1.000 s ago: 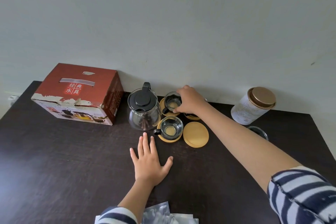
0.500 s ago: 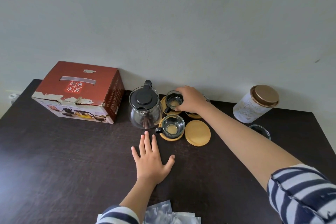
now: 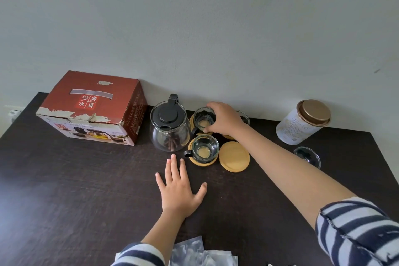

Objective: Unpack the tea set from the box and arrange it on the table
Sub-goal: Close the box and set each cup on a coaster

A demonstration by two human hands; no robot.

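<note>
Tea set pieces stand close together at the back edge of the dark wooden table point(image 3: 64, 190), near the grey wall point(image 3: 194, 28). My right hand point(image 3: 224, 120) grasps the far glass cup with black handle point(image 3: 204, 119) from its right side, fingers curled over its rim; this cup sits on a round bamboo coaster point(image 3: 192, 120). Just beside it to the left is the clear glass teapot with black lid point(image 3: 168, 127). The near glass cup point(image 3: 204, 149) sits on its own coaster, and a bare bamboo coaster point(image 3: 234, 156) lies touching it on the right. My left hand point(image 3: 180, 190) lies flat and released on the table, fingers spread, holding nothing. The red cardboard box point(image 3: 92, 108) stands closed at the left, near the teapot. A white tin with bronze lid point(image 3: 302, 122) stands well apart at the right. Between my hands and the front edge the table has much free room, except silver foil bags point(image 3: 194, 254) at the very front.
</note>
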